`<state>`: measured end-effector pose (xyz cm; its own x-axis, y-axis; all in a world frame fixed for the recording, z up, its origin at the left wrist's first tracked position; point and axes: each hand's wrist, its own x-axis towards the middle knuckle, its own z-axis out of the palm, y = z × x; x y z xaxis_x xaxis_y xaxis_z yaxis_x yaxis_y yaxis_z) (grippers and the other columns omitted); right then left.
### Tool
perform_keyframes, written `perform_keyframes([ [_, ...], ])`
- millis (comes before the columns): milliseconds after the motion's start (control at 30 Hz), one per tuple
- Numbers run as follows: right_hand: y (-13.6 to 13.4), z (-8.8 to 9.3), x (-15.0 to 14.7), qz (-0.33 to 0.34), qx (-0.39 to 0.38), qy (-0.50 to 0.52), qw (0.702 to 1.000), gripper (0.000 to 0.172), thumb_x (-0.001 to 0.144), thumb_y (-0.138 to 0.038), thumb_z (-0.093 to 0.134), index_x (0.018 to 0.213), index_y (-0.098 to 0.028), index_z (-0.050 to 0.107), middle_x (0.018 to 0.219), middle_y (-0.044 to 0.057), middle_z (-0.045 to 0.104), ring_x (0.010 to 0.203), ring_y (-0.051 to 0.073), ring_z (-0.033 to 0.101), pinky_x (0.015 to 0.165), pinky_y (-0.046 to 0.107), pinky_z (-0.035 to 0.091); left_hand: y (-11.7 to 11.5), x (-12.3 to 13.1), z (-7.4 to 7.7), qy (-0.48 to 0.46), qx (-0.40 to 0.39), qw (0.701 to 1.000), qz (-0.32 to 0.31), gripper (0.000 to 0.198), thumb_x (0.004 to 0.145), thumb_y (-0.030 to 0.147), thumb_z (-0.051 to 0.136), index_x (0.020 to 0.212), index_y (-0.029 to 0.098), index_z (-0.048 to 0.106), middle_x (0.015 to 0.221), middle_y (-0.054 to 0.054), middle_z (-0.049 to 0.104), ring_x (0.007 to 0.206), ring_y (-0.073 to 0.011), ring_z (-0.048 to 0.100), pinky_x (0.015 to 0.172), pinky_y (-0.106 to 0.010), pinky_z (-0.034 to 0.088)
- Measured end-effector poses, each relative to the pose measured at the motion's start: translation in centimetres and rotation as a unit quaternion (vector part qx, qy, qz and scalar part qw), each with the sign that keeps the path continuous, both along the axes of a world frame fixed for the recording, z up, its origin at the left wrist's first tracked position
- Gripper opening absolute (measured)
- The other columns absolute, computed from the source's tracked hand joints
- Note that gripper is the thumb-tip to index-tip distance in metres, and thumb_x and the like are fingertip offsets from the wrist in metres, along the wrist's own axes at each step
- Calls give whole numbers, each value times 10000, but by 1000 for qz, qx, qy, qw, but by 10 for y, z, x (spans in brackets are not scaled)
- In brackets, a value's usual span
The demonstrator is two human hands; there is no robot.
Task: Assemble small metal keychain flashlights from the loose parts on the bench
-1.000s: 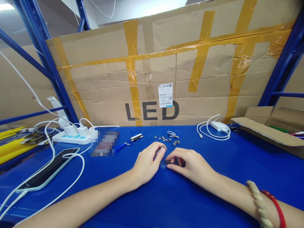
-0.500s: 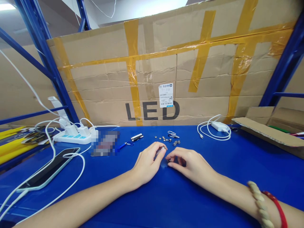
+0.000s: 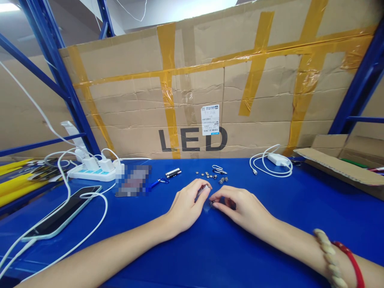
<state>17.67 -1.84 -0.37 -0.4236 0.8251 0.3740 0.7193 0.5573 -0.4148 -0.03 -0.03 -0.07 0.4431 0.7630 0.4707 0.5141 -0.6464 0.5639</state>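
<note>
My left hand [image 3: 186, 205] rests on the blue table [image 3: 270, 224], fingers curled round a small silver cylinder [image 3: 202, 189] whose tip shows by the thumb. My right hand [image 3: 237, 206] lies just to its right, thumb and forefinger pinched on a tiny dark part [image 3: 212, 203] at the table surface. Several small button cells [image 3: 206, 174] and a heap of metal clips [image 3: 222, 180] lie just beyond both hands. A silver mini torch [image 3: 173, 173] and a blue key strap [image 3: 157, 183] sit further left.
A phone [image 3: 60, 214] on a white cable lies at the left, behind it a power strip [image 3: 91, 172] with plugs. A white charger with coiled cable [image 3: 276, 160] is at the back right, an open carton [image 3: 342, 166] beyond. A taped cardboard wall [image 3: 210, 88] closes the back.
Both hands have stayed in place; the right thumb and forefinger have closed slightly tighter on the tiny part.
</note>
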Motion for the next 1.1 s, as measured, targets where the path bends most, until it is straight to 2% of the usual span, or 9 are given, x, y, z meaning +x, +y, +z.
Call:
perform_keyframes([
  [600,0,0,1,4,0,-5,1000,130,823,-229,544,871,-257,662,819,-19,657,648,114,569,571,219,412,0,0,1,0,-6,1000,-4,208,913,285,347,941,233,547,960,3,624,884,-158,578,782,-261,435],
  [933,1,1,3,42,-12,-2,999,175,839,-197,517,865,-257,680,890,0,670,811,147,614,679,237,461,0,0,0,-4,-4,1000,-5,206,912,289,361,942,227,554,954,-1,625,882,-152,583,806,-257,437],
  [1100,3,-1,5,49,-26,-2,998,203,861,-264,483,875,-255,685,904,20,669,785,167,616,695,271,482,-2,-1,0,7,-2,1000,-3,215,915,292,362,970,228,560,982,-3,629,915,-154,585,822,-260,437],
])
